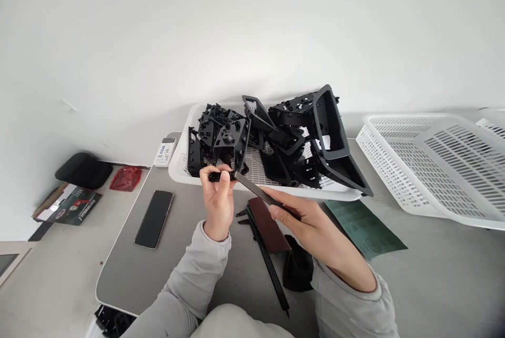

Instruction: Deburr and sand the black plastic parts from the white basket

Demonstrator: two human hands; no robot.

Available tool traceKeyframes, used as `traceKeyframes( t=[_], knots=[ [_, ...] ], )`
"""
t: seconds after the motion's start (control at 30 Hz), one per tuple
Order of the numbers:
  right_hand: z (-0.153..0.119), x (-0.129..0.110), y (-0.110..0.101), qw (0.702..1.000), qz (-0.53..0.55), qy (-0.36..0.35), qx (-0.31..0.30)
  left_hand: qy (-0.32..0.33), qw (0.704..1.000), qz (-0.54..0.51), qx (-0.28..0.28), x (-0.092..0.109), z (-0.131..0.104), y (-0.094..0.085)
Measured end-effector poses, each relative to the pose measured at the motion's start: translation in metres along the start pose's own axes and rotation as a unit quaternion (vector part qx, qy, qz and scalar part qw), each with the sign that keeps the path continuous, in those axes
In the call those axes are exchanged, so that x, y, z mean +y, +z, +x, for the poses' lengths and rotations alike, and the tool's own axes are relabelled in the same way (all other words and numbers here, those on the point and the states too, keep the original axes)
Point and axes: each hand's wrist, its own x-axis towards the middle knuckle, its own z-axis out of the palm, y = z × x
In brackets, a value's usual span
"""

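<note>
My left hand [220, 198] is closed, pinching a small black plastic part [215, 176] between thumb and fingers in front of the white basket. Most of that part is hidden by the fingers. In my right hand [302, 217] is a long, flat, dark grey bar that looks like a flat file [254, 189]. It slants up to the left, and its tip meets or nearly meets the black part at my left thumb. Beneath the right hand lie a dark red sheet [268, 225], a black caliper [268, 269] and a black cloth-like item [298, 268].
A white basket [179, 172] against the wall holds several black plastic parts [232, 138]. Another white basket [418, 169] stands right. A green sheet [366, 227], phone [154, 219] and small white box [164, 153] lie on the table. A black case [84, 169] sits left.
</note>
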Motion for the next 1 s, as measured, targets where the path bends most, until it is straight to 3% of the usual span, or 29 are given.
traceKeyframes(
  t=[0.4,0.57,1.0],
  knots=[
    [-0.004,0.002,-0.005,0.999,-0.034,0.003,0.042,0.009,1.000,0.018,-0.013,0.000,-0.001,0.000],
    [-0.003,0.003,-0.005,0.999,-0.031,-0.001,0.031,-0.002,1.000,0.006,-0.018,0.001,-0.001,0.000],
    [0.000,0.009,-0.002,0.986,0.060,0.021,0.157,-0.013,1.000,0.003,-0.009,0.002,-0.002,0.001]
  ],
)
